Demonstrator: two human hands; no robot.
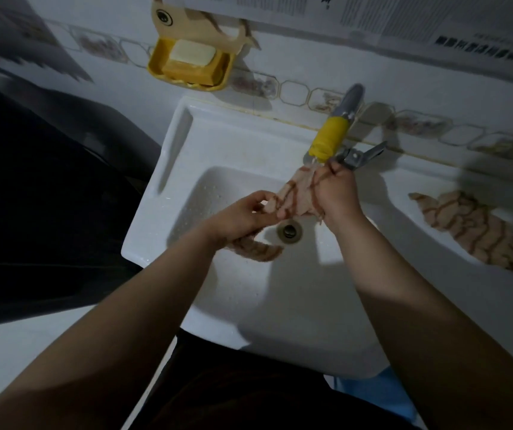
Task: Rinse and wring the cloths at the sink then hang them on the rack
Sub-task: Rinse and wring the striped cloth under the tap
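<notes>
From my feed, the cloth I am rinsing stretches across the sink basin, above the drain, held between both hands directly under the yellow faucet spout, where a thin stream of water lands on its far end. My right hand grips the far end of the cloth, fingers curled around it with the back of the hand toward the camera; my left hand holds the near end, thumb and fingers pinching the fabric, and a tail of the same patterned cloth hangs out below the left wrist. A second cloth, beige with brown lines, lies spread on the white surface to the right of the basin, well apart from both hands. The right hand hides its own fingertips and part of the cloth beneath it, so I cannot tell how tightly it is bunched there. A metal handle sits just beyond the right hand; whether they touch is unclear. On the tiled wall a yellow soap dish holds a pale bar. The dim light blurs the upper left of the view. Both forearms reach forward from the lower edge, bare, converging over the basin.
</notes>
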